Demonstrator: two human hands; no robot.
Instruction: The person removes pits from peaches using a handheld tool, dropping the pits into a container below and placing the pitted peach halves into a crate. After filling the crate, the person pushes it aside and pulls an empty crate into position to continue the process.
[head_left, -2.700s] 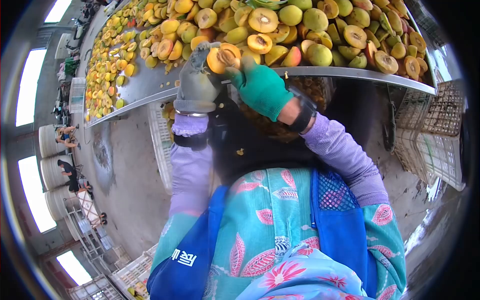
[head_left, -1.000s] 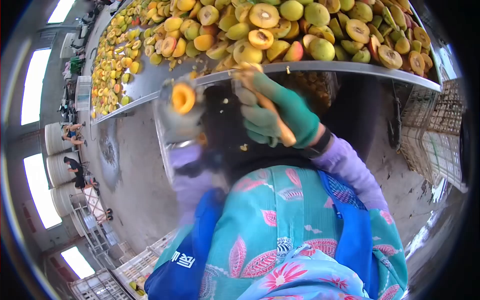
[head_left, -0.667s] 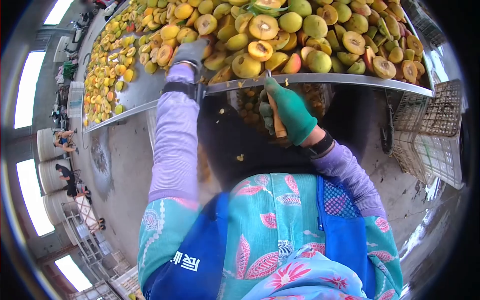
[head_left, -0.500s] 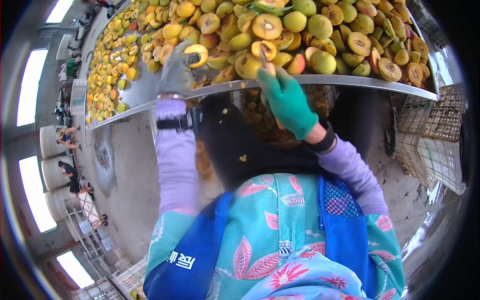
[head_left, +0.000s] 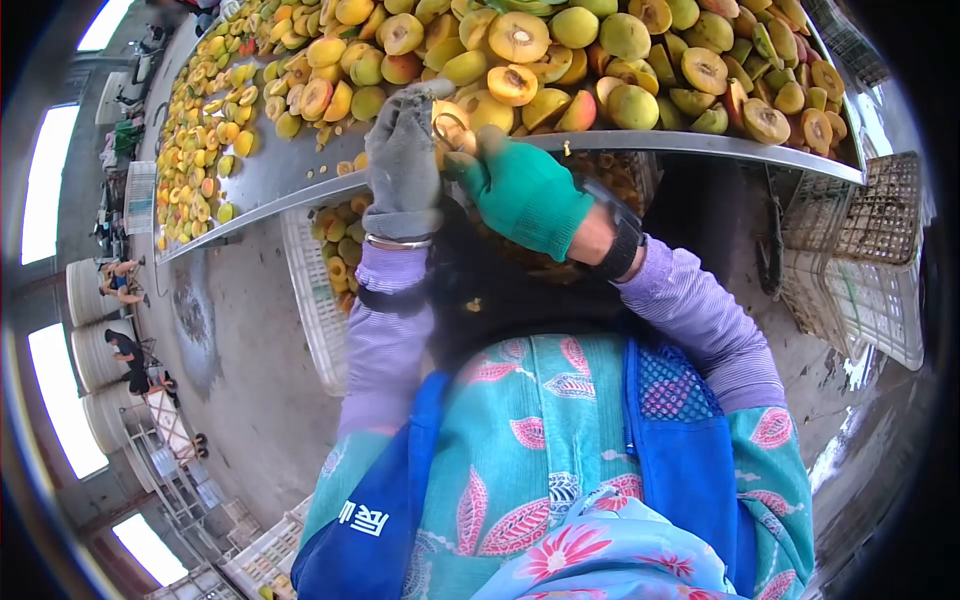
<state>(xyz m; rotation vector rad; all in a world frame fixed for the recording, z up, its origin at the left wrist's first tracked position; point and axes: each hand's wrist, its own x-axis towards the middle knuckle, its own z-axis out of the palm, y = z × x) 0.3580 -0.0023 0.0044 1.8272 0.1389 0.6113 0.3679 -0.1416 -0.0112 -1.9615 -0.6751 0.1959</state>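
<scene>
My left hand [head_left: 403, 150], in a grey glove, is closed around a yellow peach half [head_left: 452, 125] at the near edge of the fruit table. Right beside it, my right hand [head_left: 525, 195], in a green glove, has its fingers curled against the fruit. A thin curved edge shows over the cut face, seemingly the end of a small hand tool in my right hand; its handle is mostly hidden. Beyond both hands lie heaped peach halves [head_left: 520, 38], several with the pit or its hollow facing up.
The metal table rim [head_left: 700, 143] runs in front of me. Under it stands a white crate [head_left: 312, 300] of fruit. More plastic crates [head_left: 860, 270] are stacked at right. People [head_left: 128, 355] sit far left near large pale tubs [head_left: 95, 290].
My left hand has moved right with its peach half, and my right hand has moved left and down to meet it. The tool has left the heap.
</scene>
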